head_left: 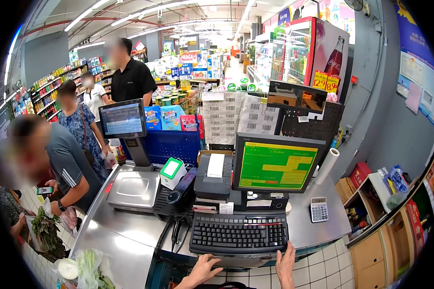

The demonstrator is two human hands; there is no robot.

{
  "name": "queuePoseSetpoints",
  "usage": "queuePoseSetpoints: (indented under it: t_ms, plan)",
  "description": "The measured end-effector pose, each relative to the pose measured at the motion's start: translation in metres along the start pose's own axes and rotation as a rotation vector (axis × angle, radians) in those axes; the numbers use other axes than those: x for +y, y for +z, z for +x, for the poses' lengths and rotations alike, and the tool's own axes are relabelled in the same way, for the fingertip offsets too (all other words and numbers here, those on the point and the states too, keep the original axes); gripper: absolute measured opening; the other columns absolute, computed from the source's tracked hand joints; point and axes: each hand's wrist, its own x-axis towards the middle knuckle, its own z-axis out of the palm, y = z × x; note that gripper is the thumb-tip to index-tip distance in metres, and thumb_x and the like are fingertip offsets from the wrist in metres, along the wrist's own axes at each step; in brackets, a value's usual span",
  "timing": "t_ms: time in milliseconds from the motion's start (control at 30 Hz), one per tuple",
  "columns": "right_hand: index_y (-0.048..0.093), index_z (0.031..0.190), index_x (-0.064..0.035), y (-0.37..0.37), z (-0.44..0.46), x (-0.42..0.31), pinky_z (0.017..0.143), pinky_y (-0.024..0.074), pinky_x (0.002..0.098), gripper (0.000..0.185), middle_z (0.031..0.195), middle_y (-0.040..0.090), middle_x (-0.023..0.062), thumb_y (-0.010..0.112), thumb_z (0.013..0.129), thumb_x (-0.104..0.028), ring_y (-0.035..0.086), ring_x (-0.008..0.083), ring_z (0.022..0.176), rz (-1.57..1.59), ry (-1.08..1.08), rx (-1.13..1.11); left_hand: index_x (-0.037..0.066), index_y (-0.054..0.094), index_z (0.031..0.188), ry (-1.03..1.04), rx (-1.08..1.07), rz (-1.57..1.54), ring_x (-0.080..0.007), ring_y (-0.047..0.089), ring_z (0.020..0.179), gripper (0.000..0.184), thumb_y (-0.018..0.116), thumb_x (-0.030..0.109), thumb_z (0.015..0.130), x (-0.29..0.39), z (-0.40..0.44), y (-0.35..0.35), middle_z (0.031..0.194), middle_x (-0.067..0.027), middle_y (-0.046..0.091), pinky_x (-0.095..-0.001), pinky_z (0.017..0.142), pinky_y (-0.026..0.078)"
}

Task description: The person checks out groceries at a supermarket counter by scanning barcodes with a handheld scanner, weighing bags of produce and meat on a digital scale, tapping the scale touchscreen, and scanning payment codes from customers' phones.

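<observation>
My left hand [203,270] is just below the front edge of the black keyboard [238,231], fingers apart and holding nothing. At the keyboard's lower right corner, my right hand [285,262] points its stretched fingers upward and is empty; whether it touches the edge I cannot tell. Behind the keys stands a monitor [277,163] with a green and yellow screen. A receipt printer [213,180] with white paper sticking out sits left of it. A handheld barcode scanner [177,200] rests beside the keyboard. To the right lies a calculator [318,210].
A metal weighing scale [133,189] with a screen [122,118] stands on the steel counter [118,229]. Bagged vegetables [88,267] lie at the front left. Several people are beyond the counter, one holding a phone [44,190]. A paper roll [327,166] stands right of the monitor.
</observation>
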Motion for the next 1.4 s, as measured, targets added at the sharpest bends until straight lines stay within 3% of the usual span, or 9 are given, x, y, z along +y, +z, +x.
queuePoseSetpoints:
  t_ms: [367, 467, 600, 667, 733, 933, 1033, 1167, 1400]
  plan:
    - [0.032, 0.138, 0.0027, 0.008, -0.002, 0.007, 0.099, 0.0369, 0.0443, 0.06, 0.134, 0.038, 0.0275, 0.059, 0.086, -0.008, 0.042, 0.0431, 0.117, 0.132, -0.1, 0.227, 0.007, 0.058, 0.123, 0.004, 0.005, 0.007, -0.0422, 0.042, 0.116, 0.046, 0.066, 0.034, 0.086, 0.0, -0.002, 0.005, 0.124, -0.027, 0.044, -0.045, 0.098, 0.039]
    - [0.04, 0.133, 0.001, 0.0, 0.006, 0.011, 0.1, 0.0341, 0.0456, 0.054, 0.135, 0.037, 0.0261, 0.06, 0.085, -0.015, 0.041, 0.0438, 0.118, -0.437, -0.104, 0.122, 0.006, 0.057, 0.124, 0.007, -0.024, 0.013, -0.0398, 0.043, 0.116, 0.049, 0.067, 0.034, 0.085, 0.001, -0.001, 0.002, 0.126, -0.0239, 0.044, -0.0441, 0.097, 0.04]
    - [0.059, 0.118, -0.0064, -0.031, 0.018, -0.029, 0.093, 0.0388, 0.045, 0.035, 0.123, 0.052, 0.0246, 0.058, 0.087, -0.023, 0.05, 0.039, 0.112, 0.117, 0.021, 0.195, 0.004, 0.059, 0.121, -0.044, -0.04, -0.025, -0.0382, 0.045, 0.116, 0.049, 0.066, 0.037, 0.086, -0.005, -0.008, -0.003, 0.123, -0.0215, 0.049, -0.0439, 0.098, 0.039]
    - [0.065, 0.103, -0.0038, -0.032, 0.018, -0.033, 0.081, 0.0477, 0.0431, 0.028, 0.096, 0.065, 0.0228, 0.058, 0.089, -0.027, 0.063, 0.0371, 0.09, 0.017, 0.291, -0.352, 0.003, 0.059, 0.12, -0.085, -0.011, 0.034, -0.0367, 0.048, 0.113, 0.05, 0.066, 0.037, 0.085, -0.014, -0.012, -0.002, 0.12, -0.0193, 0.052, -0.0429, 0.097, 0.04]
    - [0.067, 0.096, -0.0031, -0.018, -0.004, -0.023, 0.076, 0.0509, 0.0433, 0.036, 0.085, 0.068, 0.0194, 0.059, 0.089, -0.038, 0.065, 0.0366, 0.083, -0.126, 0.023, -0.614, 0.002, 0.059, 0.12, -0.136, -0.028, 0.049, -0.0366, 0.05, 0.111, 0.051, 0.066, 0.038, 0.085, -0.013, -0.016, -0.008, 0.117, -0.0193, 0.055, -0.0423, 0.096, 0.041]
    - [0.062, 0.108, 0.0004, 0.037, -0.046, 0.022, 0.081, 0.0493, 0.0403, 0.039, 0.098, 0.066, 0.0209, 0.052, 0.094, -0.035, 0.064, 0.0332, 0.095, -0.136, -0.212, -0.943, 0.007, 0.07, 0.099, -0.329, -0.124, 0.022, -0.0309, 0.066, 0.079, 0.037, 0.066, 0.04, 0.083, -0.015, -0.023, -0.029, 0.082, -0.0145, 0.068, -0.0381, 0.07, 0.053]
    - [0.06, 0.121, -0.0058, 0.022, -0.032, 0.022, 0.091, 0.0468, 0.0395, 0.065, 0.103, 0.066, 0.0216, 0.041, 0.091, -0.061, 0.063, 0.0366, 0.098, -0.082, -0.014, -1.433, 0.006, 0.068, 0.085, -0.251, 0.105, -0.002, -0.0313, 0.065, 0.066, 0.033, 0.064, 0.038, 0.085, 0.004, -0.007, -0.057, 0.068, -0.0137, 0.065, -0.0386, 0.061, 0.051]
    - [0.061, 0.115, -0.0022, 0.002, -0.045, 0.015, 0.085, 0.0486, 0.0394, 0.054, 0.104, 0.065, 0.0218, 0.05, 0.091, -0.049, 0.064, 0.0354, 0.095, 0.071, -0.024, -1.409, 0.003, 0.065, 0.102, -0.08, 0.581, 0.2, -0.0305, 0.056, 0.085, 0.032, 0.072, 0.024, 0.078, 0.005, 0.04, -0.08, 0.088, -0.0115, 0.06, -0.0385, 0.074, 0.046]
    - [0.064, 0.106, 0.001, 0.005, -0.053, 0.01, 0.084, 0.0477, 0.0427, 0.051, 0.103, 0.064, 0.0261, 0.051, 0.091, -0.046, 0.061, 0.0412, 0.098, 0.13, -0.007, -1.272, 0.007, 0.071, 0.098, -0.16, 0.597, 0.42, -0.0293, 0.048, 0.098, 0.038, 0.073, 0.038, 0.075, -0.012, 0.094, -0.094, 0.104, -0.0097, 0.053, -0.0402, 0.077, 0.041]
